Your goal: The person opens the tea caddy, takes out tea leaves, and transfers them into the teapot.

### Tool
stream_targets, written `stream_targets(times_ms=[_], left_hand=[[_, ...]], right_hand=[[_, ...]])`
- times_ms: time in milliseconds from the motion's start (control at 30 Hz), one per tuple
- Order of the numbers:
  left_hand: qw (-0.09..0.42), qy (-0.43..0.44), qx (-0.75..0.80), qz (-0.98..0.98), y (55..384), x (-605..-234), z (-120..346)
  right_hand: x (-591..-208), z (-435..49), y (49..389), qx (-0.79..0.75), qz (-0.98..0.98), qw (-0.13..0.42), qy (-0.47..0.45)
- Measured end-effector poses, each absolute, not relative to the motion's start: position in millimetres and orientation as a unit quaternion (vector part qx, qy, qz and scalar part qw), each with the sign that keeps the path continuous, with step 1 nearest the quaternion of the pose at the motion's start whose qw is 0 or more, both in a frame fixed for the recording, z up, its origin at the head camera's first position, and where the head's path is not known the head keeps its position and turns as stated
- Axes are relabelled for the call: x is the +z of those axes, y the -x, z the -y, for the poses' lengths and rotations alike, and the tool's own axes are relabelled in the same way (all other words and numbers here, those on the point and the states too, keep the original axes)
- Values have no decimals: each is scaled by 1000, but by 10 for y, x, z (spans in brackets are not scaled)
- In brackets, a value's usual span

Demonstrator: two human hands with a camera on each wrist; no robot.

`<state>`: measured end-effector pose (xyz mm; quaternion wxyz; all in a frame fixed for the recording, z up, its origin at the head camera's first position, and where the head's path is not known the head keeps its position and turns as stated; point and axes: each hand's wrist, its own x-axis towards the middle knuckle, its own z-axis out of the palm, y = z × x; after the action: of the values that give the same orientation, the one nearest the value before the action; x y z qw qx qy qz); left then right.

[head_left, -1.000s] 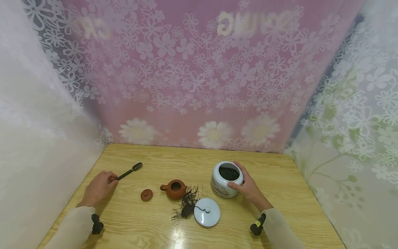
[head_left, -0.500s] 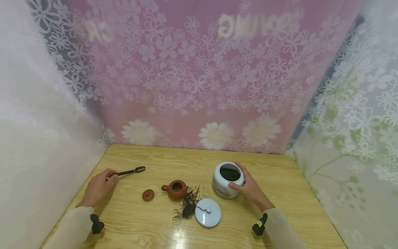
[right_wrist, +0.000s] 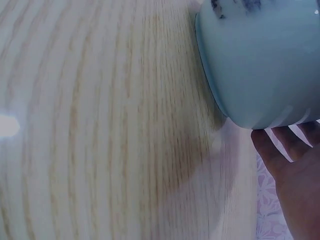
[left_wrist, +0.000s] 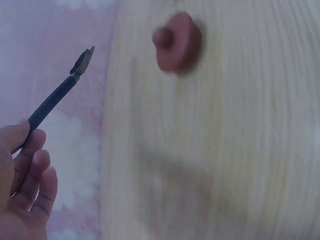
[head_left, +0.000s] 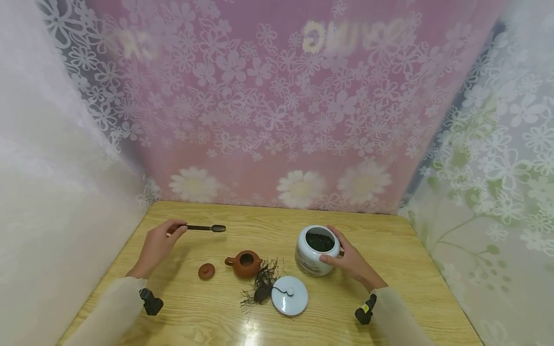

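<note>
My left hand (head_left: 161,242) pinches the end of a dark tea scoop (head_left: 207,228) between thumb and fingers, raised above the table. In the left wrist view the scoop (left_wrist: 55,100) points away from the hand, its bowl at the far end. On the right, my right hand (head_left: 352,262) grips a white porcelain tea jar (head_left: 307,257), thumb on the near side and fingers round the right side. Dark tea leaves (head_left: 319,241) lie inside the uncovered jar. The right wrist view shows fingertips against the jar's pale wall (right_wrist: 265,70); the thumb is out of sight there.
A small brown clay teapot (head_left: 245,264) stands uncovered mid-table, its lid (head_left: 206,271) to its left. Dark wiry strands with a lump (head_left: 262,290) lie beside the white jar lid (head_left: 290,297). Patterned curtains (head_left: 277,120) enclose the wooden table (head_left: 207,317).
My left hand has lifted and moved right and away from me, carrying the scoop, which now lies nearly level. My right hand stays on the jar, and the other objects have kept their places.
</note>
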<state>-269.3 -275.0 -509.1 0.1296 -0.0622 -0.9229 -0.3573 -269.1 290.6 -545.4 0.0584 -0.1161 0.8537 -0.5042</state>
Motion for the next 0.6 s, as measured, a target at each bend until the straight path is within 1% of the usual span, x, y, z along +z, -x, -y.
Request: stream_targets(times_ms=[267, 600], left_hand=[[132, 98, -376, 912, 2744, -4815, 2260], [109, 145, -401, 898, 2801, -4603, 1784]], right_hand=[[-5449, -2895, 2698, -500, -856, 58, 119], [-5434, -2929, 2686, -500, -855, 59, 126]])
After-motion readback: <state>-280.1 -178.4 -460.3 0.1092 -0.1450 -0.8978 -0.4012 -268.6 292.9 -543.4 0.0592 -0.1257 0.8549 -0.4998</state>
